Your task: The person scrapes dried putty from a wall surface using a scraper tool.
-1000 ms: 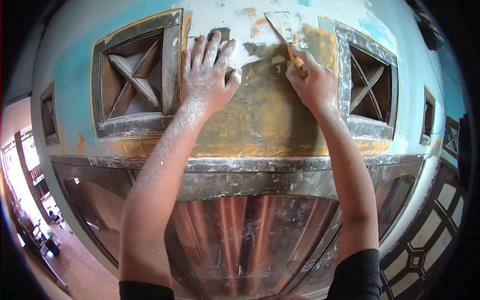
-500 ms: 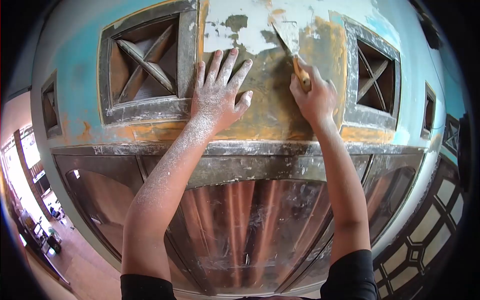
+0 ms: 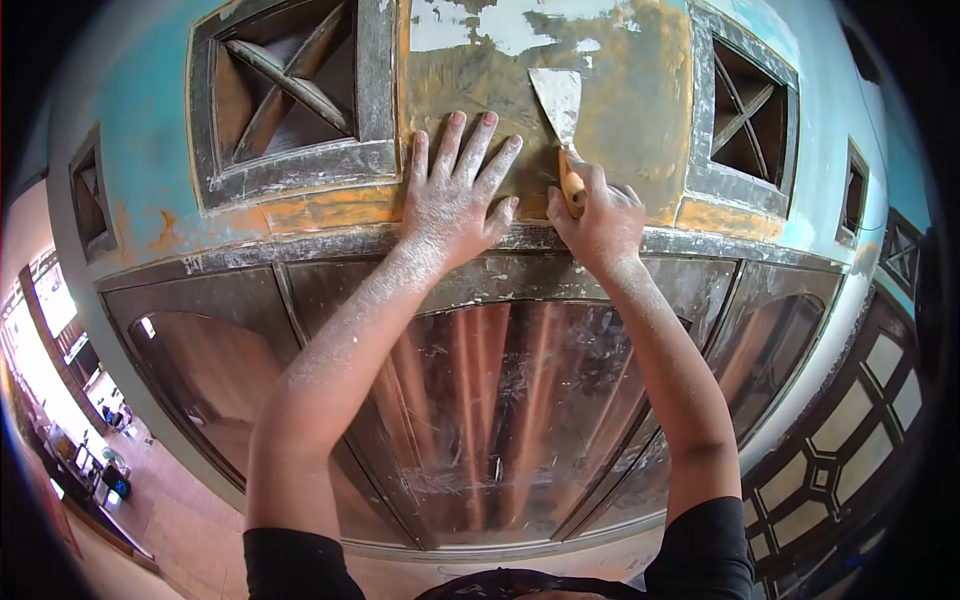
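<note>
My right hand (image 3: 596,221) grips the wooden handle of a putty knife (image 3: 558,104). Its flat metal blade lies against the scraped, ochre-brown wall panel (image 3: 630,110), pointing up. My left hand (image 3: 455,190) presses flat on the same panel just left of the knife, fingers spread and dusted white. White paint patches (image 3: 500,18) remain at the top of the panel.
Two recessed vent openings with crossed bars flank the panel, one to the left (image 3: 290,80) and one to the right (image 3: 745,105). A dusty ledge (image 3: 300,255) runs below, above a glass transom (image 3: 500,400). Turquoise wall (image 3: 140,110) lies farther left.
Both hands have slid down the panel toward the ledge, the knife blade dragging down with the right hand. The view has tilted so the panel sits higher in frame.
</note>
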Demonstrator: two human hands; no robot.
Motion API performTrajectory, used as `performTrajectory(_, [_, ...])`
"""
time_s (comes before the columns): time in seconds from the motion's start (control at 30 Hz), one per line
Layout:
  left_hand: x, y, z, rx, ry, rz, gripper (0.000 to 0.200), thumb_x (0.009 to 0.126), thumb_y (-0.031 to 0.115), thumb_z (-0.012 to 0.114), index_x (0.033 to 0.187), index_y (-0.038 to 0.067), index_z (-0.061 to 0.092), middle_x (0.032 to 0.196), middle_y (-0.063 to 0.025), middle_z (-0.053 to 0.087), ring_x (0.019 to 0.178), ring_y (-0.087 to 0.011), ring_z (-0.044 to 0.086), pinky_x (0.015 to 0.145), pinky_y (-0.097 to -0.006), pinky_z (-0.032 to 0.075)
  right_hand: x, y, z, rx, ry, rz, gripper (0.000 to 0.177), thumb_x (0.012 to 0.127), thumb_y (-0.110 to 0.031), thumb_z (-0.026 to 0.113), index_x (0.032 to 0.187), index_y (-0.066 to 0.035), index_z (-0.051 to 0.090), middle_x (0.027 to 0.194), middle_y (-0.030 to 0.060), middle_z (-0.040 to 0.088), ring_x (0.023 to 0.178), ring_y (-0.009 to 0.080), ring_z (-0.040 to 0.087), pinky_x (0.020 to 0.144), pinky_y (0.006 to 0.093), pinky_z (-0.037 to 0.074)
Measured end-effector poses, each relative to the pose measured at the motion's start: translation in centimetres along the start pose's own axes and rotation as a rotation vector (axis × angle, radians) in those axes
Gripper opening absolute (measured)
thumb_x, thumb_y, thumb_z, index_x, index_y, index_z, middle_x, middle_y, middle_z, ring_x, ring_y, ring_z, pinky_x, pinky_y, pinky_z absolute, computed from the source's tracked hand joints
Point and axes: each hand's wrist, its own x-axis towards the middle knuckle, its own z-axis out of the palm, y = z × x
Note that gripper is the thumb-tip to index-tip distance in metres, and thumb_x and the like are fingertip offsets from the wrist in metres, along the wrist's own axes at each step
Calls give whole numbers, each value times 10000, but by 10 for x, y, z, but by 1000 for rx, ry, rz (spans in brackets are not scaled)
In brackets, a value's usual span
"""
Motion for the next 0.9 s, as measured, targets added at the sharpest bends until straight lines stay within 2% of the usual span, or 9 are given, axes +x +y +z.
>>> performTrajectory(0.1, [32,-31,-5,90,2,88,722,998,541,499,1641,308,267,1726,-56,187,1588,-314,171,1261,-640,97,30,-12,-10,-16,-53,15,415,957,-361,666,1306,-156,572,735,78,719,661,277,717,718,417,538])
performTrajectory(0.17, [63,-55,-8,145,115,-34,699,1019,520,472,1646,300,254,1728,-47,178,1588,-305,168,1262,-635,100,48,-21,-14,-13,-63,129,426,957,-365,663,1313,-159,550,734,70,719,679,271,726,734,424,540])
performTrajectory(0.27, [82,-62,-1,143,248,-86,682,1030,494,465,1646,283,261,1725,-45,191,1590,-307,159,1261,-631,105,28,-34,-7,-32,-88,112,440,951,-376,668,1313,-161,540,737,55,722,687,262,731,739,434,542])
performTrajectory(0.3, [81,-61,2,136,246,-82,682,1030,494,465,1646,283,261,1725,-45,191,1590,-307,159,1261,-631,105,16,-37,-6,-40,-138,100,440,947,-377,671,1310,-163,544,736,53,723,686,259,730,738,434,541])
performTrajectory(0.37, [79,-59,2,119,279,-105,671,1031,466,484,1639,262,285,1714,-49,222,1587,-312,159,1257,-629,118,12,-34,-1,-10,-35,8,439,933,-373,679,1302,-169,556,723,67,717,678,257,728,714,429,537])
performTrajectory(0.43, [79,-58,-1,118,272,-120,671,1026,456,497,1635,257,296,1710,-49,234,1586,-311,163,1255,-628,126,29,-31,0,-71,-84,85,430,922,-361,683,1294,-173,576,713,74,711,673,264,724,707,429,544])
performTrajectory(0.63, [76,-55,-5,83,253,-123,679,1012,429,530,1629,249,312,1703,-50,249,1582,-308,174,1255,-619,144,91,-41,-11,-29,102,108,424,941,-342,662,1339,-223,580,769,97,743,719,308,736,668,449,524])
performTrajectory(0.8, [77,-56,-5,88,254,-132,692,1003,431,548,1628,249,315,1702,-50,250,1582,-309,172,1262,-610,134,45,-28,7,14,83,128,452,934,-327,692,1359,-221,580,749,47,738,715,278,736,705,439,520])
performTrajectory(0.9, [77,-56,-6,83,244,-132,685,1003,431,546,1625,245,327,1702,-53,251,1581,-314,175,1263,-606,132,69,-23,5,4,76,121,454,942,-353,678,1371,-242,580,771,45,748,742,279,743,746,425,530])
